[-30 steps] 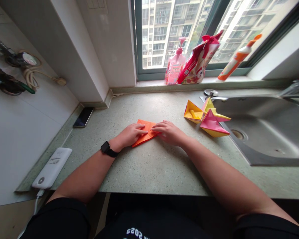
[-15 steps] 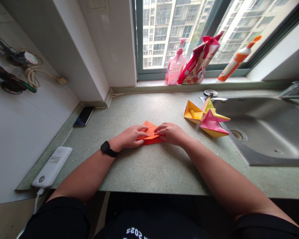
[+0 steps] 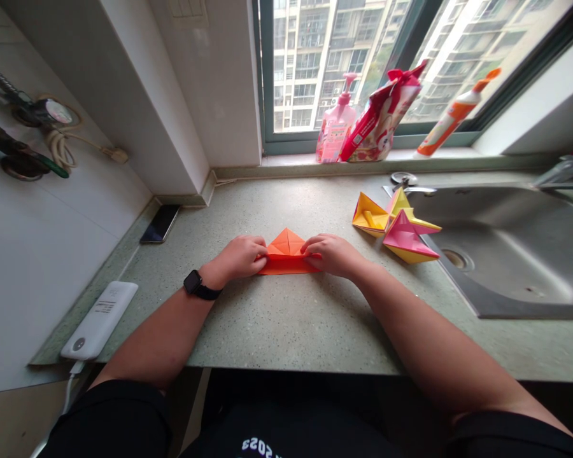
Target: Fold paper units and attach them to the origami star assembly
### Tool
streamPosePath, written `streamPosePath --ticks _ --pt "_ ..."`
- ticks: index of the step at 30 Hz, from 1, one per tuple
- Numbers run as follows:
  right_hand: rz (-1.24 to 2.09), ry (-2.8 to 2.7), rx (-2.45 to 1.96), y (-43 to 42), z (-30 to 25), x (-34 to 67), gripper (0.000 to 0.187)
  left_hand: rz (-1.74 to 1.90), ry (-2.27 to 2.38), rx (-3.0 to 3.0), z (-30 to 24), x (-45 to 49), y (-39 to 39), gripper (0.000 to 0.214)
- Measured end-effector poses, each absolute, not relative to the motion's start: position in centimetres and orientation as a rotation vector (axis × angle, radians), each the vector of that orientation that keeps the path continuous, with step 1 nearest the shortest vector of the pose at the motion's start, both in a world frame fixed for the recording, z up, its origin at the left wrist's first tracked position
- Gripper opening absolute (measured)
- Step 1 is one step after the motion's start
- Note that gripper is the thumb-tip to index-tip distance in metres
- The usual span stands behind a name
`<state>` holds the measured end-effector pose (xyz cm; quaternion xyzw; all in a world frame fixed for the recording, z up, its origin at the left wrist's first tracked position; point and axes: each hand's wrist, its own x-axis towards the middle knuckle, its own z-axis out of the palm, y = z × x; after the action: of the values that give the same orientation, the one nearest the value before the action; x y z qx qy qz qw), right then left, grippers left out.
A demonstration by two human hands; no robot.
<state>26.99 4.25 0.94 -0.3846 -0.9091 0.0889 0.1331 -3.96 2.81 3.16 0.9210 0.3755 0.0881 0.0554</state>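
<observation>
A folded orange paper (image 3: 287,251) lies flat on the speckled green counter (image 3: 296,318), with a triangular peak pointing away from me. My left hand (image 3: 241,256) pinches its left end with curled fingers. My right hand (image 3: 332,254) pinches its right end the same way. A black watch sits on my left wrist.
Folded yellow and pink paper shapes (image 3: 396,229) rest by the steel sink (image 3: 506,254) on the right. A phone (image 3: 160,224) and a white power bank (image 3: 100,321) lie at the left. A pink pump bottle (image 3: 335,127), a red bag (image 3: 379,114) and an orange-capped bottle (image 3: 451,114) stand on the sill.
The orange paper has turned from slanted to square in front of me. My hands moved apart from its middle to its two ends.
</observation>
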Motion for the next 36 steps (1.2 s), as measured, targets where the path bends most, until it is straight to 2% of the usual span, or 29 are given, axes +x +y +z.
streamPosePath --ticks 14,18,22,28,36 --pt "0.224 -2.570 -1.382 3.9 1.6 26.2 0.024 0.363 1.299 2.719 2.4 -4.2 3.3 0.021" --pt "0.220 -2.492 -1.453 3.9 1.3 25.9 0.018 0.425 1.400 2.642 1.9 -4.3 3.3 0.036" --pt "0.244 -2.434 -1.452 4.2 0.5 25.8 0.015 0.413 1.452 2.635 1.7 -4.3 3.4 0.036" --pt "0.279 -2.365 -1.451 4.5 -0.4 25.9 0.027 0.382 1.491 2.664 1.5 -4.4 3.7 0.033" --pt "0.199 -2.350 -1.501 4.7 -0.6 25.2 0.025 0.451 1.576 2.778 0.8 -3.6 3.4 0.038"
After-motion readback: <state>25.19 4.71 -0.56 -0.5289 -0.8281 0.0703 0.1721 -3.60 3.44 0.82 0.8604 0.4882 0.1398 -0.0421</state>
